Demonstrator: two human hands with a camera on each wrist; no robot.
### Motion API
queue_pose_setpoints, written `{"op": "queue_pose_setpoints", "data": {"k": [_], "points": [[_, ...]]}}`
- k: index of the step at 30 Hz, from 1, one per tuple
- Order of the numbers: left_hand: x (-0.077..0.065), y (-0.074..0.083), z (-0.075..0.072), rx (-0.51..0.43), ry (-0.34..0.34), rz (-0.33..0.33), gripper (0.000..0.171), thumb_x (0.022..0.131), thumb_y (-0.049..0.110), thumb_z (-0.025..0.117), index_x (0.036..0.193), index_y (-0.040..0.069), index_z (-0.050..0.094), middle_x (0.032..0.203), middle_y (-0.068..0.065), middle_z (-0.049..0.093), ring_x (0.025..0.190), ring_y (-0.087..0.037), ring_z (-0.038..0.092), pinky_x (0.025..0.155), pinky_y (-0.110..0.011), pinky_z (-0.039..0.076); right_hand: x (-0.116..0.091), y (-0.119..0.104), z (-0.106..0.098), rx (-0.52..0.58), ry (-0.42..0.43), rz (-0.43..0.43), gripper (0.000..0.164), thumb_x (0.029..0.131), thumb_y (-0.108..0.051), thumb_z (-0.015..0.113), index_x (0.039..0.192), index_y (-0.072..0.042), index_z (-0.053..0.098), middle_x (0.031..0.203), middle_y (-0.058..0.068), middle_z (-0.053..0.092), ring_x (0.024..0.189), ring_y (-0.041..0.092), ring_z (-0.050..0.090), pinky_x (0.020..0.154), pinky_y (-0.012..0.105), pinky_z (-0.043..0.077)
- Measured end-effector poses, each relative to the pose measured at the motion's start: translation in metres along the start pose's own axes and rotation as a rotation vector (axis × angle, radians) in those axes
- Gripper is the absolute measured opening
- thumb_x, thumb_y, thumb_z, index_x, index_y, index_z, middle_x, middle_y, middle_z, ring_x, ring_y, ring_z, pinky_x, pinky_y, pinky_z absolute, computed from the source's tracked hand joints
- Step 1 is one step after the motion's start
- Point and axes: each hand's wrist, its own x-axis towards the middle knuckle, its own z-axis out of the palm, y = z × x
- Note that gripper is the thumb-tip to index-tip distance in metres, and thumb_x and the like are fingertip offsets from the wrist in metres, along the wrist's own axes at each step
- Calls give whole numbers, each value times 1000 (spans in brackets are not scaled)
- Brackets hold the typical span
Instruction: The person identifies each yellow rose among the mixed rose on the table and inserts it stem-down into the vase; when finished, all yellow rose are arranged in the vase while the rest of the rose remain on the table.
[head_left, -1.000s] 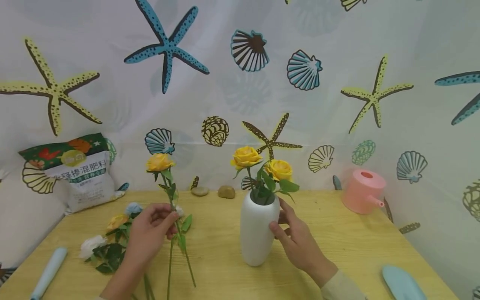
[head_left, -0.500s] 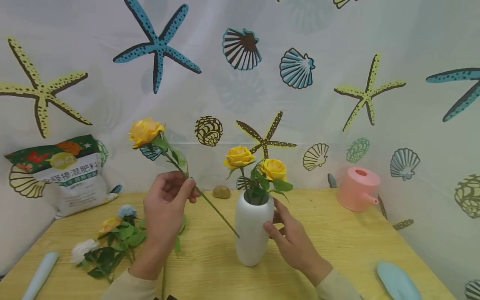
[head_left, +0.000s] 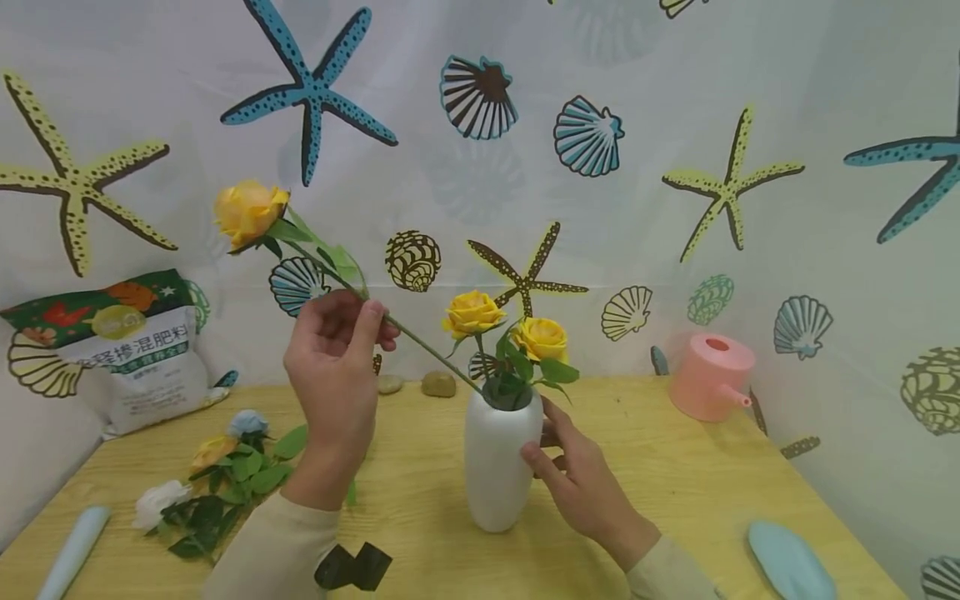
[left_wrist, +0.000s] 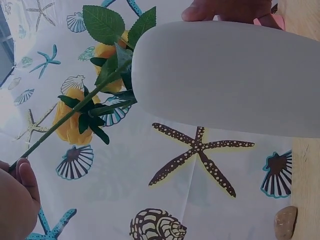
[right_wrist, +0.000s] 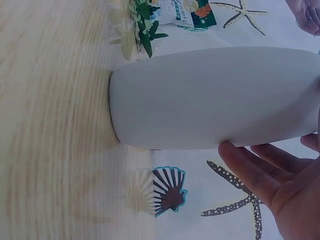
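1. Your right hand: fingers grip the tall, rounded white vase, just left of them.
2. Your left hand: fingers pinch the green-stemmed yellow rose; bloom above them, lower stem at the vase mouth.

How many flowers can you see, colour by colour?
Yellow ruffled roses: 4 (one in the left hand, two in the tall white vase, one on the pale wooden table)
White ruffled flower: 1
Small pale-blue flower: 1
Total in view: 6; others may be hidden.
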Motion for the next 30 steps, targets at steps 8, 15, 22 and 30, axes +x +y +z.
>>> {"op": "queue_pose_setpoints", "data": {"k": [8,15,22,30], "points": [[-8,-17,8,124,-43,-3,11,96,0,66,103,-2,58,86,2,62,68,-7,65,62,-18,56,3,2,0,5,2,17,56,106,-27,54,155,-8,35,124,12,67,110,27,68,75,25,60],[-25,-29,12,198,-114,-49,17,95,-2,67,103,-11,56,87,2,63,69,-5,66,63,-19,57,5,4,0,4,-2,38,57,106,-29,54,155,-9,35,127,11,66,111,26,67,77,25,59],[-39,-38,12,219,-185,-86,14,93,-4,68,99,-11,57,87,-19,65,68,-9,66,63,-20,58,5,4,0,-9,14,2,55,106,-27,53,155,-8,35,126,12,66,108,26,68,75,24,60],[-47,-45,12,330,-220,-41,14,92,1,71,103,-5,64,85,-19,69,69,-5,64,64,-20,56,4,5,1,-10,15,7,55,106,-29,53,154,-9,36,126,12,67,108,27,68,74,23,59]]}}
